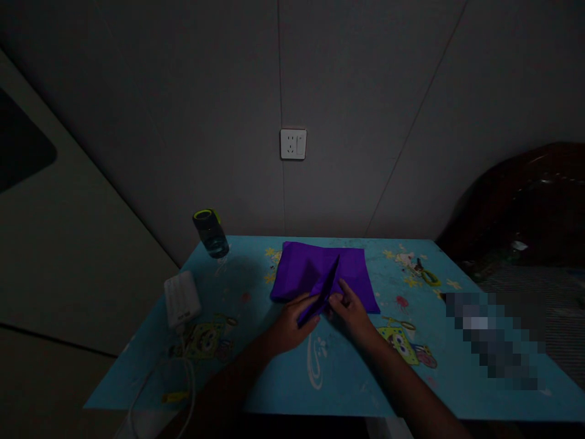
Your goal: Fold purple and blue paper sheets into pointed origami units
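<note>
Both hands are at a folded piece of purple paper (333,277), whose narrow folded part stands tilted up between them. My left hand (295,323) is closed around the lower left end of that fold, thumb on the near side. From the right, my right hand (350,308) pinches the fold's lower edge, with the index finger stretched along it. Beneath and behind lies a larger purple sheet (299,262), creased and flat on the table. Whether the folded part joins this sheet is hidden by the hands.
The blue cartoon-print table (274,390) meets the wall. At left are a water bottle (211,233), a white power bank (181,299) with a cable (191,372), and a small yellow object (175,397). Scissors (428,275) and paper scraps (404,260) lie at right, near a blurred-out object (491,341).
</note>
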`<action>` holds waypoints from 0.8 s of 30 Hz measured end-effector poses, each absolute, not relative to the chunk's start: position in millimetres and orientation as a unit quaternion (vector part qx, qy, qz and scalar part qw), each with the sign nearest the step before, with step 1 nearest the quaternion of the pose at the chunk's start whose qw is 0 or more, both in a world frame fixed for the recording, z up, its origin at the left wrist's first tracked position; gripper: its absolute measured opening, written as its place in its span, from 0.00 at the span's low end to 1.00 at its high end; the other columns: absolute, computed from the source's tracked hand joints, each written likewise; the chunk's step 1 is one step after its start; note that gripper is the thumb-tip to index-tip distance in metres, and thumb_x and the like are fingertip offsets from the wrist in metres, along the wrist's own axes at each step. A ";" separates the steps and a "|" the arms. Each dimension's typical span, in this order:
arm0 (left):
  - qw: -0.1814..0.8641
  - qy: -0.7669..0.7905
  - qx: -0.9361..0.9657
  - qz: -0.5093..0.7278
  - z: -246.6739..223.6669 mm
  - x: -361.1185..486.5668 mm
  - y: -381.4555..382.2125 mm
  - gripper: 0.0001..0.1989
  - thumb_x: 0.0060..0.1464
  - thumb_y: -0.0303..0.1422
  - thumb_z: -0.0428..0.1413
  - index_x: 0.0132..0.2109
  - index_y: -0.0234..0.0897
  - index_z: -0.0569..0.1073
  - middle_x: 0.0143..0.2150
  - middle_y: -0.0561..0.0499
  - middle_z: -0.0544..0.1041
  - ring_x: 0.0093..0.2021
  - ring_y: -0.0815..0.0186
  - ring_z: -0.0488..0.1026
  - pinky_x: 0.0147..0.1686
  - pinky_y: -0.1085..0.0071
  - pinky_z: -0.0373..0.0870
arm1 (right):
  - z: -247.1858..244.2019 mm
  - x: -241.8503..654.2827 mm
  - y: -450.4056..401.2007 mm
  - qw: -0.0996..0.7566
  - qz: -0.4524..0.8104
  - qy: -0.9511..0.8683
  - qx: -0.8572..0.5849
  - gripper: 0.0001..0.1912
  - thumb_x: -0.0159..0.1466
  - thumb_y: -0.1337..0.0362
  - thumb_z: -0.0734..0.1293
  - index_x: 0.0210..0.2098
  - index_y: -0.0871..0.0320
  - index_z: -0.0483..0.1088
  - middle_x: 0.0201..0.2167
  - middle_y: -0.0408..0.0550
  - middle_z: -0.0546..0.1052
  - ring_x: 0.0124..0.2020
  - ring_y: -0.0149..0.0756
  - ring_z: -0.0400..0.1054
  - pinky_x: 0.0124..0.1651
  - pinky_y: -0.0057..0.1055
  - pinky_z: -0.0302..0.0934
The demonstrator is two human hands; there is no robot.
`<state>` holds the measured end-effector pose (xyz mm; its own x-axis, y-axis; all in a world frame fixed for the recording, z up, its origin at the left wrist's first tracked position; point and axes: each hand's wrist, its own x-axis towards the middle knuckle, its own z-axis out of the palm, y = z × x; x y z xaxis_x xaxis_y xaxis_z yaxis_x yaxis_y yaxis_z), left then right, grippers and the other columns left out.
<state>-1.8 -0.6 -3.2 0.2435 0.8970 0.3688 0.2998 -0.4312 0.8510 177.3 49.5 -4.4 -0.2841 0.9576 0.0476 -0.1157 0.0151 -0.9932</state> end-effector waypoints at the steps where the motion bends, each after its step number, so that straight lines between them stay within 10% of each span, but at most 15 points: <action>1: 0.346 0.416 0.708 0.454 -4.0 -0.9 -1.1 0.23 0.60 0.33 0.54 0.62 0.42 0.67 0.60 0.44 0.72 0.60 0.56 0.68 0.61 0.58 0.62 | -6.3 177.1 50.4 0.458 0.568 -0.548 -0.410 0.24 0.53 0.44 0.72 0.37 0.56 0.67 0.15 0.34 0.66 0.17 0.29 0.59 0.23 0.28 0.54; 8: 0.546 0.373 0.601 0.448 -2.2 4.0 -3.4 0.40 0.61 0.35 0.54 0.71 0.45 0.39 0.51 0.45 0.77 0.49 0.60 0.76 0.51 0.59 0.70 | -4.8 180.6 51.8 0.475 0.498 -0.558 -0.463 0.24 0.53 0.48 0.73 0.19 0.54 0.57 0.15 0.33 0.57 0.17 0.26 0.50 0.20 0.26 0.46; 15: 0.652 0.404 0.490 0.414 -3.2 7.6 -0.7 0.28 0.54 0.46 0.59 0.58 0.38 0.66 0.39 0.47 0.79 0.33 0.63 0.78 0.36 0.65 0.74 | -0.9 174.4 39.8 0.410 0.550 -0.598 -0.415 0.25 0.56 0.45 0.70 0.17 0.55 0.62 0.12 0.37 0.63 0.15 0.27 0.53 0.18 0.26 0.46; 24: 0.651 0.411 0.534 0.349 6.1 7.4 -1.6 0.15 0.55 0.45 0.56 0.34 0.36 0.73 0.26 0.54 0.75 0.24 0.70 0.71 0.28 0.72 0.68 | 8.7 176.8 41.4 0.422 0.598 -0.569 -0.374 0.27 0.60 0.43 0.66 0.16 0.56 0.62 0.11 0.36 0.61 0.14 0.27 0.53 0.20 0.27 0.49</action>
